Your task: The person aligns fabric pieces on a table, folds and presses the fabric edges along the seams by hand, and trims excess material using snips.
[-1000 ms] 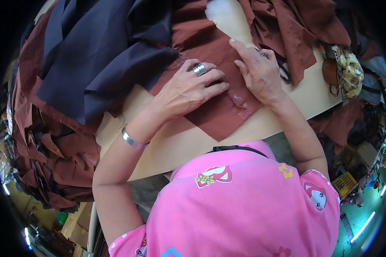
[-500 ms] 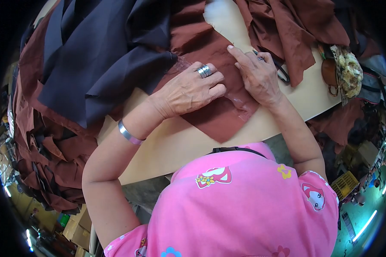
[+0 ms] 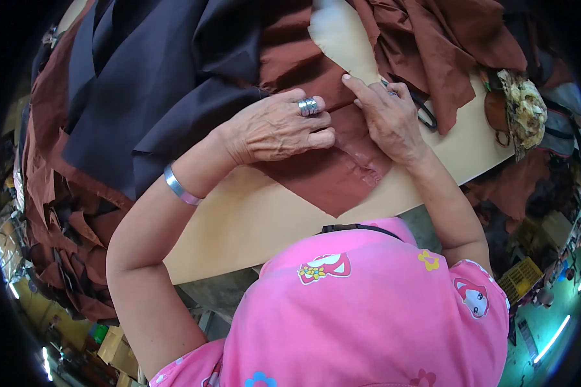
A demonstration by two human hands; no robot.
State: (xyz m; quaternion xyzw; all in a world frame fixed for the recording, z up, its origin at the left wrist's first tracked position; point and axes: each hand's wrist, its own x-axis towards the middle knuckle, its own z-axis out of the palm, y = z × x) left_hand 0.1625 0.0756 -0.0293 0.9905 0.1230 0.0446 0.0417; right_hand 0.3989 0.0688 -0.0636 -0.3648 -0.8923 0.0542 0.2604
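Note:
A piece of reddish-brown cloth (image 3: 323, 187) lies on the table under both hands, with a shiny clear strip (image 3: 365, 169) across its lower part. My left hand (image 3: 281, 126), wearing a wide silver ring, is closed on this cloth, its fingers curled and their tips hidden. At the cloth's right edge is my right hand (image 3: 394, 122). Its index finger is stretched along that edge, while the other fingers are curled in. A dark loop, like a tool handle (image 3: 427, 119), shows beside and behind the right hand; whether the hand holds it is hidden.
Dark navy cloth (image 3: 135, 97) is heaped at the left, over more brown cloth (image 3: 45, 174) hanging off that side. Further brown pieces (image 3: 432, 51) lie at the upper right. A brown pouch (image 3: 495, 113) and a crumpled yellowish bundle (image 3: 526, 113) sit at the beige table's (image 3: 239, 219) right edge.
My left hand has moved a little to the left, and more of the cloth's lower left edge shows below it. The right hand has hardly moved.

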